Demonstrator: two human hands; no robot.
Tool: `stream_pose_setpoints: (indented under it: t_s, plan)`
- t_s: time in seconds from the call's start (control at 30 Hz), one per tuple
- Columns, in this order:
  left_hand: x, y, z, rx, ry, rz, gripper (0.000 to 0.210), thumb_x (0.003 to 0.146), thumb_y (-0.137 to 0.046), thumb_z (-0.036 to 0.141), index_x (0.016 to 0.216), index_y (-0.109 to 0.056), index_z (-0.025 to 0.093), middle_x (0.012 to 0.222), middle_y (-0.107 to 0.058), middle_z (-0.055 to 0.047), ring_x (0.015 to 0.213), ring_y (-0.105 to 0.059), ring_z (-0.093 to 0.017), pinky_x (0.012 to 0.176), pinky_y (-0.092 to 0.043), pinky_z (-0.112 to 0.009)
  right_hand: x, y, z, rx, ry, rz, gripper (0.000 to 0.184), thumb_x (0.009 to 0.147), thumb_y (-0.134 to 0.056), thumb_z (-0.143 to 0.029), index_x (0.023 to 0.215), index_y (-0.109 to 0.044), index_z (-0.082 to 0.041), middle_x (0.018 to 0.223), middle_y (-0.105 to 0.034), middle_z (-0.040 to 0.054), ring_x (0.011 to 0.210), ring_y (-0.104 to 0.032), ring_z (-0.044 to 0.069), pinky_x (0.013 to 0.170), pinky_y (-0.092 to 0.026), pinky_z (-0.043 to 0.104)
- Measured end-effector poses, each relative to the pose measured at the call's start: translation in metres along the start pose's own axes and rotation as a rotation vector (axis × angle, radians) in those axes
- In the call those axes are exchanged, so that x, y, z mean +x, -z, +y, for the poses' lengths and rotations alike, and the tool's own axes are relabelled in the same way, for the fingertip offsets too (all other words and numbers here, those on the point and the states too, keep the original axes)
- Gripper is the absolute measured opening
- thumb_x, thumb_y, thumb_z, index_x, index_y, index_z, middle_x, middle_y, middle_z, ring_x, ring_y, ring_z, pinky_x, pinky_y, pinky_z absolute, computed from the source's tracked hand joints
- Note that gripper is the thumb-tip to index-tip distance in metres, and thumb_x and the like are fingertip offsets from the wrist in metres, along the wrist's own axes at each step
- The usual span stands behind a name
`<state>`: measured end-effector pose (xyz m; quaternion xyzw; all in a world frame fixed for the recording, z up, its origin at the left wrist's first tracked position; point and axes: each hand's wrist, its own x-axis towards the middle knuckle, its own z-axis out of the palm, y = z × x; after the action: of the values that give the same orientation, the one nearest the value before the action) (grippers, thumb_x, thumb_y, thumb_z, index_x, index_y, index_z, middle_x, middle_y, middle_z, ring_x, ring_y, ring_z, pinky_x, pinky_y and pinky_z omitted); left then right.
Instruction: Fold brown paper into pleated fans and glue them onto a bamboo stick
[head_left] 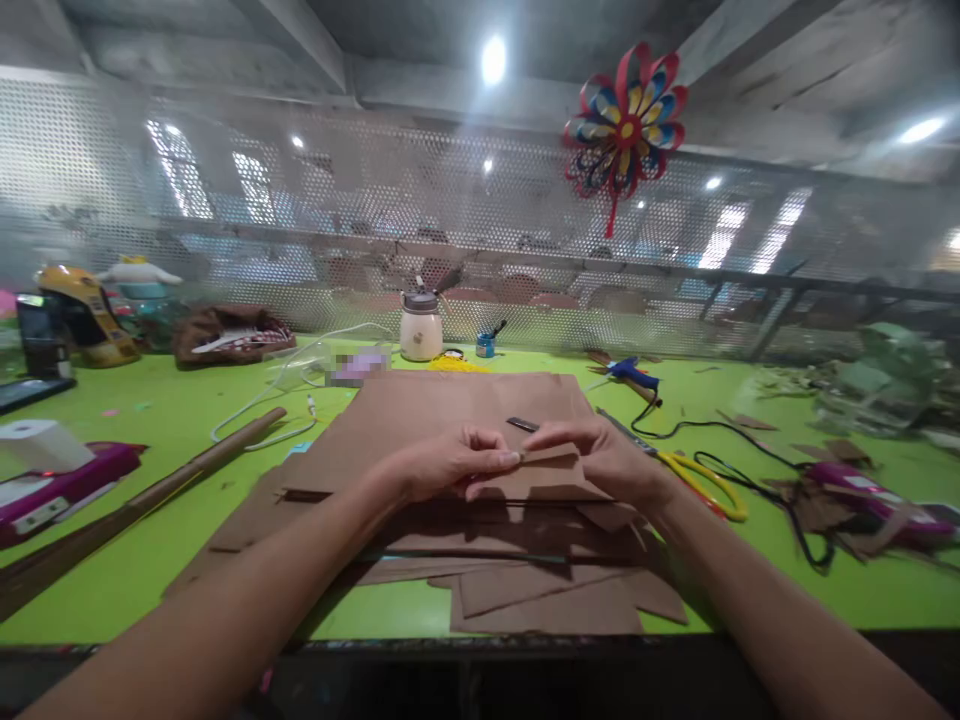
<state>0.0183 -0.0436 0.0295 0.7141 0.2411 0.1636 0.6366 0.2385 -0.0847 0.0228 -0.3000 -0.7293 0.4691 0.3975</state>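
Observation:
Between my two hands is a small piece of brown cardboard [551, 472], with a raised fold or edge along its top. My left hand [457, 462] pinches its left end between thumb and fingertips. At the right end, my right hand [619, 460] grips it with the index finger reaching toward my left thumb. Below lies a stack of brown cardboard sheets [450, 405], with loose cut strips [544, 595] toward the table's front edge. A dark flat blade-like piece [521, 424] rests on the stack just beyond my fingers. Scissors with yellow handles [705, 480] lie right of my right hand.
On the green table [187, 400], a blue glue gun [634, 373] with a black cord lies back right. Purple power strips [870, 490] sit at both sides. A long brown roll [187, 480] lies left. A white bottle [421, 328] and blue jar [486, 344] stand behind.

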Motion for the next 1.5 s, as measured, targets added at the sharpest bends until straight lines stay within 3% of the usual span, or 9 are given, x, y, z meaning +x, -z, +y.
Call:
stream_pose_setpoints:
  t_s: [0.23,0.3,0.4,0.5,0.63,0.8,0.93,1.27,1.5]
  plan:
    - [0.002,-0.009,-0.004,-0.157,0.016,-0.206,0.035,0.077,-0.056,0.047,0.079,-0.057,0.013,0.058,-0.056,0.001,0.048,-0.046,-0.006,0.049,-0.035,-0.019,0.001,-0.007,-0.003,0.023,0.075,0.108,0.008,0.073,-0.066,-0.022,0.079,-0.067,-0.018,0.078,-0.062,0.0017,0.075,-0.057,0.013,0.073,-0.045,0.028]
    - [0.006,-0.006,-0.01,-0.19,0.02,-0.195,0.034,0.078,-0.055,0.045,0.082,-0.058,0.012,0.066,-0.06,-0.003,0.054,-0.051,-0.008,0.055,-0.039,-0.021,0.002,-0.006,0.0,0.094,0.052,0.16,0.009,0.074,-0.064,-0.024,0.081,-0.065,-0.018,0.076,-0.062,0.0006,0.071,-0.056,0.012,0.072,-0.046,0.028]
    - [0.013,0.004,-0.018,-0.264,-0.021,0.032,0.03,0.076,-0.059,0.04,0.085,-0.058,0.012,0.072,-0.061,-0.004,0.058,-0.053,-0.008,0.059,-0.042,-0.021,0.004,-0.001,0.005,0.093,-0.03,0.162,0.011,0.075,-0.063,-0.027,0.081,-0.062,-0.017,0.075,-0.061,0.0002,0.069,-0.055,0.011,0.069,-0.045,0.027]
    - [0.019,0.015,-0.022,-0.319,-0.102,0.3,0.026,0.075,-0.061,0.035,0.086,-0.057,0.012,0.075,-0.059,-0.004,0.063,-0.053,-0.008,0.06,-0.041,-0.019,0.006,0.004,0.008,-0.146,-0.155,0.119,0.014,0.076,-0.059,-0.027,0.085,-0.063,-0.016,0.075,-0.061,0.0002,0.065,-0.053,0.01,0.062,-0.043,0.023]
    - [0.022,0.015,-0.022,-0.044,-0.116,0.468,0.027,0.077,-0.056,0.037,0.088,-0.058,0.013,0.081,-0.059,-0.003,0.066,-0.051,-0.008,0.058,-0.04,-0.019,0.011,0.002,0.012,-0.457,-0.222,-0.045,0.019,0.08,-0.05,-0.027,0.086,-0.065,-0.016,0.071,-0.061,-0.0002,0.06,-0.051,0.011,0.056,-0.04,0.023]
    - [0.023,0.003,-0.025,0.478,-0.144,0.257,0.027,0.079,-0.049,0.034,0.083,-0.065,0.012,0.066,-0.056,0.001,0.059,-0.045,-0.009,0.055,-0.035,-0.02,0.016,-0.008,0.019,-0.598,-0.167,-0.067,0.021,0.078,-0.052,-0.026,0.087,-0.067,-0.016,0.076,-0.065,0.0009,0.068,-0.055,0.014,0.065,-0.043,0.026]
    - [0.025,0.006,-0.033,0.691,-0.152,0.249,0.026,0.077,-0.049,0.032,0.074,-0.066,0.012,0.06,-0.055,0.002,0.057,-0.044,-0.01,0.054,-0.033,-0.02,0.019,-0.012,0.026,-0.631,-0.113,-0.014,0.017,0.077,-0.055,-0.025,0.082,-0.068,-0.015,0.077,-0.067,0.0031,0.071,-0.057,0.015,0.07,-0.044,0.028]
    - [0.028,0.017,-0.038,0.853,-0.132,0.234,0.021,0.074,-0.053,0.028,0.076,-0.068,0.013,0.066,-0.061,-0.002,0.063,-0.05,-0.012,0.062,-0.037,-0.022,0.017,-0.004,0.036,-0.762,-0.01,-0.044,0.014,0.079,-0.055,-0.024,0.077,-0.067,-0.016,0.072,-0.064,0.002,0.066,-0.055,0.012,0.064,-0.044,0.026]
    - [0.03,0.011,-0.04,0.933,-0.273,0.217,0.016,0.076,-0.051,0.02,0.078,-0.066,0.015,0.07,-0.061,-0.002,0.065,-0.05,-0.011,0.063,-0.038,-0.021,0.016,-0.009,0.031,-0.964,0.116,-0.102,0.017,0.083,-0.05,-0.019,0.082,-0.067,-0.018,0.077,-0.063,0.0034,0.07,-0.055,0.012,0.067,-0.042,0.024]
